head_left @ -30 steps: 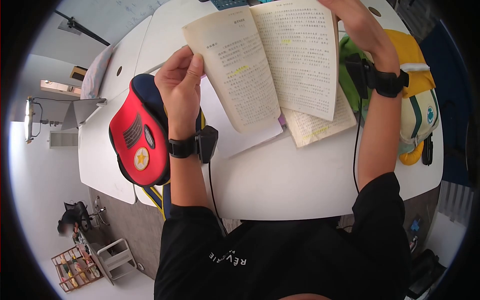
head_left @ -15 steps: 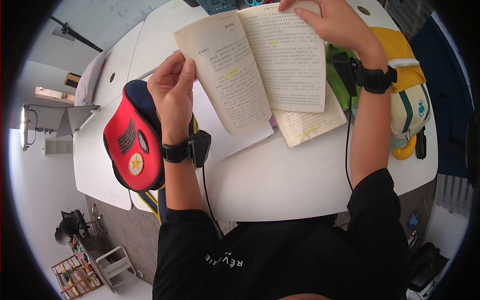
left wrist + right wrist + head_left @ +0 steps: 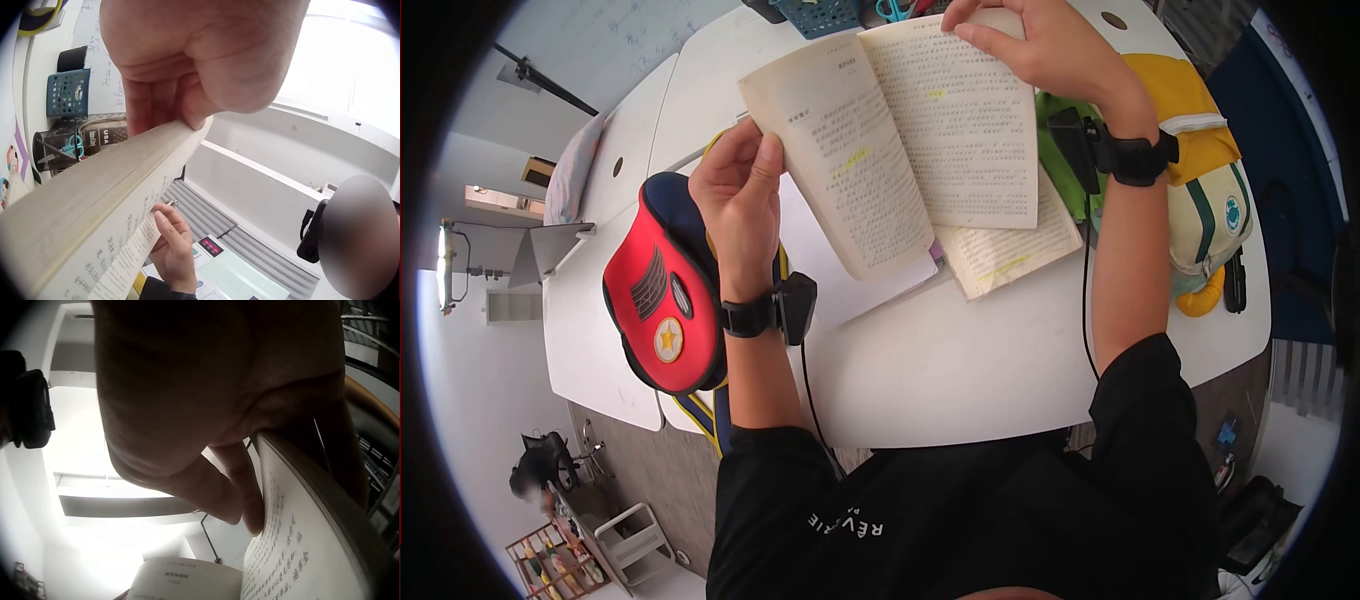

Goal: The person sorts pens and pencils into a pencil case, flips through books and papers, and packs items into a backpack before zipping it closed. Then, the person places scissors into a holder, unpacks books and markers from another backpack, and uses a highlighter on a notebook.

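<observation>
An open paperback book (image 3: pixel 980 140) with printed text and yellow highlighter marks is held up over the table. My left hand (image 3: pixel 740 205) grips the outer edge of its left half, thumb on the printed side; the left wrist view shows the fingers behind the thick block of pages (image 3: pixel 119 169). At the top edge of the right-hand page is my right hand (image 3: pixel 1072 55), its thumb and fingers pinching there. The right wrist view shows the right thumb and a finger by the printed page (image 3: pixel 294 531), other fingers behind it.
Beneath lie another open book (image 3: pixel 1020 250) with highlighted lines and white sheets (image 3: pixel 850 300). A red and navy bag (image 3: pixel 662 290) stands left, a yellow and cream bag (image 3: pixel 1210 215) right. A blue basket (image 3: pixel 820 18) and turquoise scissors (image 3: pixel 894 9) are at the back.
My right hand has shifted left along the book's top edge, away from the right page's upper corner. The left hand keeps its grip. The head view has shifted slightly.
</observation>
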Demonstrator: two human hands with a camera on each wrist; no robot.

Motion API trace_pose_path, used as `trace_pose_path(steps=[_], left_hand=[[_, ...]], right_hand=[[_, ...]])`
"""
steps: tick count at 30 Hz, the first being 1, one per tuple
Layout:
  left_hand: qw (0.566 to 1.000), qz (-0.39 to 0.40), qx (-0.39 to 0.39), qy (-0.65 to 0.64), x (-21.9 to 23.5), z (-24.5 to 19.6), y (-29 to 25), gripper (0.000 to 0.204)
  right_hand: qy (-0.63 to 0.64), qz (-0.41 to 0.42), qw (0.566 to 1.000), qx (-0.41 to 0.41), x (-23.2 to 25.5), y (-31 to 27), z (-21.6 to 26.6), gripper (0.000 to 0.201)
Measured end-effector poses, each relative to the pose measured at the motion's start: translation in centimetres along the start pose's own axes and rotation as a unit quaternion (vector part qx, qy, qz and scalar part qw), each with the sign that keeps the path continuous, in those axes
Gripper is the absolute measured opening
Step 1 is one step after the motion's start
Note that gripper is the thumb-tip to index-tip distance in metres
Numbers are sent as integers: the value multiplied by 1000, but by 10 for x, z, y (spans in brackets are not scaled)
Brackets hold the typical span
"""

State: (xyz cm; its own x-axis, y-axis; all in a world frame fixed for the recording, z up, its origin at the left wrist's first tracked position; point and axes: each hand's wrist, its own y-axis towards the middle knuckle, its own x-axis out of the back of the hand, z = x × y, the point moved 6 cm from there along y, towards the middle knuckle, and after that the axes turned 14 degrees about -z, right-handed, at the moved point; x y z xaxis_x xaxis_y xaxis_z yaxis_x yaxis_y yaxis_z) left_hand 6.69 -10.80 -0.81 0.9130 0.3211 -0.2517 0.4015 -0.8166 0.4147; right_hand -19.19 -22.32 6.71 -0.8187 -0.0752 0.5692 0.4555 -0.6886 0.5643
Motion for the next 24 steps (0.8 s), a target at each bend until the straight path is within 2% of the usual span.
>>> trace_pose_path(steps=[6,12,15,22,24], left_hand=[[1000,5,-5,-9,-1,-1,0,26],[1000,8,-3,-11,-4,-1,-1,26],[1000,1,-7,-7,-2,-2,1,26],[1000,3,-6,-7,-2,0,-1,26],[1000,7,-3,-8,-3,0,0,26]], right_hand=[[-28,-29,998,39,-1,2,-1,23],[-13,-7,1000,1,1,-1,0,24],[-47,-38,997,45,2,-1,0,23],[-19,-25,999,24,2,-4,8,24],[-109,-96,985,95,8,-16,31,24]])
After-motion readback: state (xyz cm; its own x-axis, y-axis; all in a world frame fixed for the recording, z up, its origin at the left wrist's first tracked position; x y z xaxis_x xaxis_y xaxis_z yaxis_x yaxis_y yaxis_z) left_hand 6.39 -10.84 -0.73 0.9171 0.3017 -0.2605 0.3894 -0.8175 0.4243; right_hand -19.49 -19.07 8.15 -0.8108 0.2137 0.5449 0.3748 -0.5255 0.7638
